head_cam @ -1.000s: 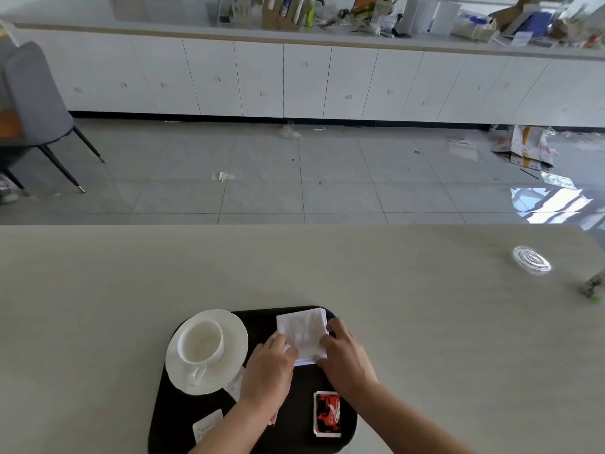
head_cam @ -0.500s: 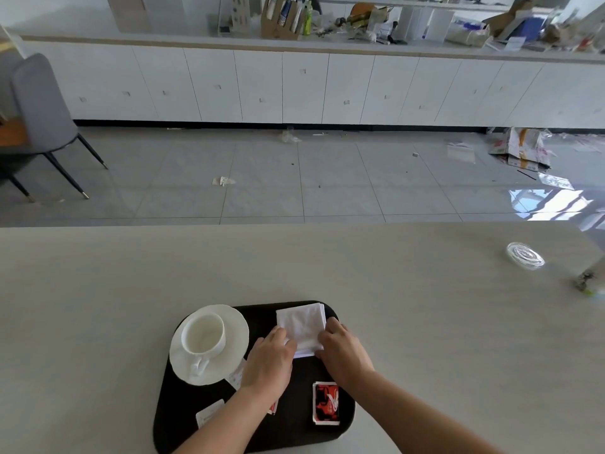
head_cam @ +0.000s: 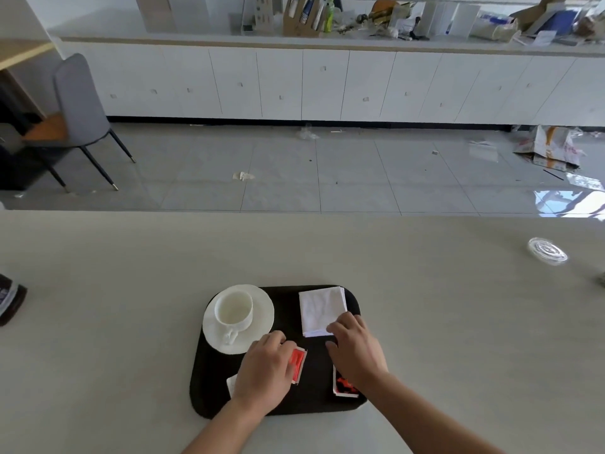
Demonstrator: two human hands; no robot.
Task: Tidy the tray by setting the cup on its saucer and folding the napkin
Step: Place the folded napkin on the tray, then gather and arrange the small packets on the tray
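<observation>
Left hand [head_cam: 265, 371] lies knuckles up over the near middle of the tray [head_cam: 209, 381]. Its fingers are curled round the left edge of a red-and-white packet [head_cam: 298, 363], which sits tilted at the fingertips. A white packet [head_cam: 231, 383] shows partly from under the heel of this hand.

At the desk's [head_cam: 114, 339] far left edge stands a dark bottle [head_cam: 9, 299], cut off by the frame. The black tray sits in the near centre of the desk. On its far left corner the white cup [head_cam: 234, 308] stands upright on its saucer [head_cam: 262, 317], handle turned toward the person, and the saucer's rim overhangs the tray's edge.

In the tray's far right corner lies the napkin [head_cam: 322, 309], folded into a flat white square. The right hand [head_cam: 355, 348] is loosely spread and grasps nothing, with its fingertips resting on the napkin's near right corner. Its wrist covers part of a red-and-black packet [head_cam: 343, 385] near the tray's near right corner.

Well apart, toward the desk's right edge, lies a clear round lid [head_cam: 548, 250].
</observation>
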